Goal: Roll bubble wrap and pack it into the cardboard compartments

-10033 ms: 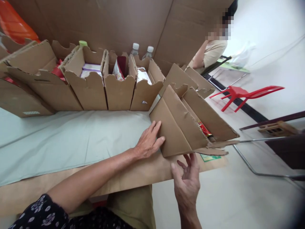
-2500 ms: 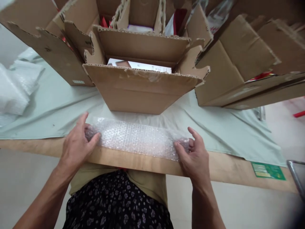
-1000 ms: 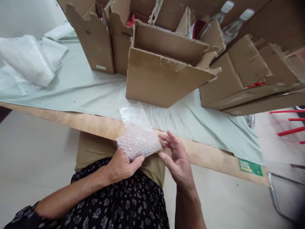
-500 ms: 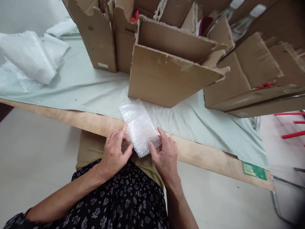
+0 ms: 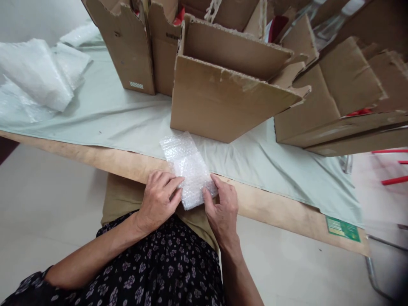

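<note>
A folded piece of bubble wrap (image 5: 189, 165) lies slantwise over the table's front edge, its far end on the pale green cloth (image 5: 134, 123). On its left side my left hand (image 5: 161, 193) is closed, with the fingertips and thumb pinching the near left edge. My right hand (image 5: 222, 202) grips the near right corner between thumb and fingers. The underside of the wrap and some of my fingertips are hidden. Whether anything lies inside the wrap I cannot tell.
A cut-open cardboard box (image 5: 229, 97) stands just beyond the wrap, with more cardboard boxes (image 5: 132, 51) at the left and right. Crumpled bubble wrap (image 5: 38, 76) lies at the far left. Clear bottles (image 5: 338, 21) stand at the back right. A green card (image 5: 342, 228) sits on the wooden edge.
My left hand has shifted slightly right, and its fingers have closed from a spread pose onto the wrap's edge. My right hand and the wrap have barely moved.
</note>
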`<state>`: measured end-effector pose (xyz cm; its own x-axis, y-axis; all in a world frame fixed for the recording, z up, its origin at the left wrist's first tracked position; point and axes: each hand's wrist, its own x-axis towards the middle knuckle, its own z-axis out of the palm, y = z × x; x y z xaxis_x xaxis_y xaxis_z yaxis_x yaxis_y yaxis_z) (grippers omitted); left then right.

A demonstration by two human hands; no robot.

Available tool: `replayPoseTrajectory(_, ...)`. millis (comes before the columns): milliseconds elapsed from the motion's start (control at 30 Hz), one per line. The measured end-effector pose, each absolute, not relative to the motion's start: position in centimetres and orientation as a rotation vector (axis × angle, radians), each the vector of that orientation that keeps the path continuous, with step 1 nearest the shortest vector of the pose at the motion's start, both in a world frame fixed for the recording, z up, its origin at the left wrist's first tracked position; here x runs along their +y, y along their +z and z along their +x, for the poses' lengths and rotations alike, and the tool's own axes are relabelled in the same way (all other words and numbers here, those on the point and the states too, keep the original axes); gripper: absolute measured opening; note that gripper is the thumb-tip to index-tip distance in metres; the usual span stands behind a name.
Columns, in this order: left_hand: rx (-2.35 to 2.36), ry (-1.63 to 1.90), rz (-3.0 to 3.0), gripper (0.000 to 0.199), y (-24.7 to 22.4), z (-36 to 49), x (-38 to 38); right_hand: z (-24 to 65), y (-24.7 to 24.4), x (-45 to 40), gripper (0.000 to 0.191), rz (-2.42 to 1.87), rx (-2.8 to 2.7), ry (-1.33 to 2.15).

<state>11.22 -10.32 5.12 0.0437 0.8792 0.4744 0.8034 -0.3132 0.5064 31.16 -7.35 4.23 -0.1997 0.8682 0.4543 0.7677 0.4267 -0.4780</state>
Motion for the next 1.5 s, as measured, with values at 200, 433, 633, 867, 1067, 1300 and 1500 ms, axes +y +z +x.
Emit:
replayPoseTrajectory(200, 1.796, 1.080, 2.215, 0.013, 5.2, 11.1, -10.4, 34.5, 5.8, -7.0, 0.048, -1.142, -2.266, 0.240)
replayPoseTrajectory(433, 1.793, 1.118, 2.204, 0.009, 5.6, 11.1, -11.1, 35.3, 6.9, -5.3, 0.019, -0.937, -2.588, 0.349)
replayPoseTrajectory(633, 1.575, 1.184, 2.219, 0.037, 6.3, 11.3, -12.8, 33.9, 8.3, -3.3, 0.019, -0.845, -2.565, 0.541)
replayPoseTrajectory(867, 1.770, 1.194, 2.038, 0.027, 5.4, 11.2, -10.6, 32.6, 7.7, -3.0, 0.024, -1.025, -2.356, 0.388)
replayPoseTrajectory(1067, 1.818, 1.149, 2.123, 0.025, 5.4, 10.5, -9.5, 32.9, 7.2, -3.9, 0.017, -0.873, -2.470, 0.206)
replayPoseTrajectory(1300, 1.697, 1.222, 2.197, 0.030, 6.1, 10.2, -10.9, 32.4, 8.1, -2.6, 0.016, -0.861, -2.499, 0.482)
replayPoseTrajectory(1500, 1.762, 1.221, 2.210, 0.019, 6.0, 9.8, -8.2, 32.2, 7.7, -2.7, 0.024, -1.021, -2.276, 0.347)
